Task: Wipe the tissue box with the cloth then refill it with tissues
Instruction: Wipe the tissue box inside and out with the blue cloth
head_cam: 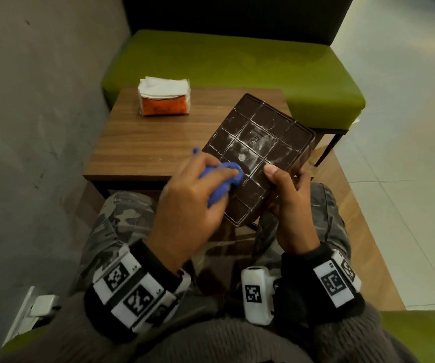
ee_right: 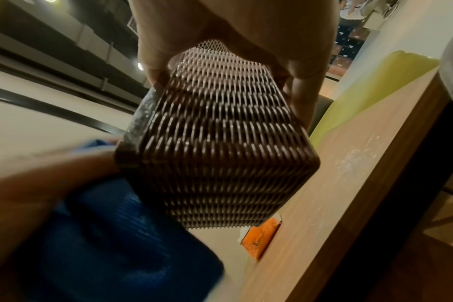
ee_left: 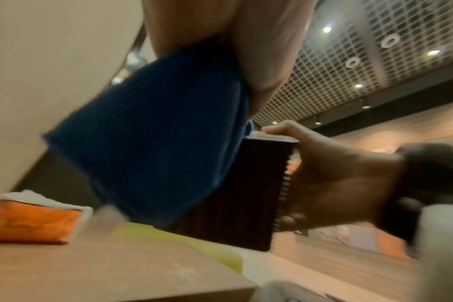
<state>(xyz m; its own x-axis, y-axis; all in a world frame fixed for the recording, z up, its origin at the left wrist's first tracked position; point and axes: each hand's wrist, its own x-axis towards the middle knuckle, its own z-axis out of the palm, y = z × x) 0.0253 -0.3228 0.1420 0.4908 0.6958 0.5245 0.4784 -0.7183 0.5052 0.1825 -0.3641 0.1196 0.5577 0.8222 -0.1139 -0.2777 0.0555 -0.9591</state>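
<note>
While the tissue box (head_cam: 257,150) sits tipped up off the table with its ribbed underside turned toward me, I read this as the wiping step, well short of any refill. My right hand (head_cam: 293,205) has its fingers curled round the box's near right edge, thumb (head_cam: 272,172) pressed flat on the underside and the other fingers wrapped behind onto the woven side, which the right wrist view shows as brown wicker-pattern plastic. Just left of that thumb, my left hand (head_cam: 190,203) has its fingers curled tight round the bunched blue cloth (head_cam: 226,179), pressing it against the lower left squares of the base. Beyond my fingertips, up the middle of the base, white dusty smears are visible in the grid, so I judge the next move calls for carrying the cloth up and across those squares while the right hand keeps the box steady, then turning the box to reach the woven sides; the grooves between the ribs may need a corner of cloth pushed into them. Well beyond both hands, on the far left of the wooden table (head_cam: 145,142), lies the pack of tissues (head_cam: 164,96), white sheets showing above an orange wrapper, untouched and apart from the box. Counting: one tissue box, one cloth, one pack of tissues, one table, and beyond it one green bench seat (head_cam: 237,64). I cannot tell from these views whether the box is empty inside.
</note>
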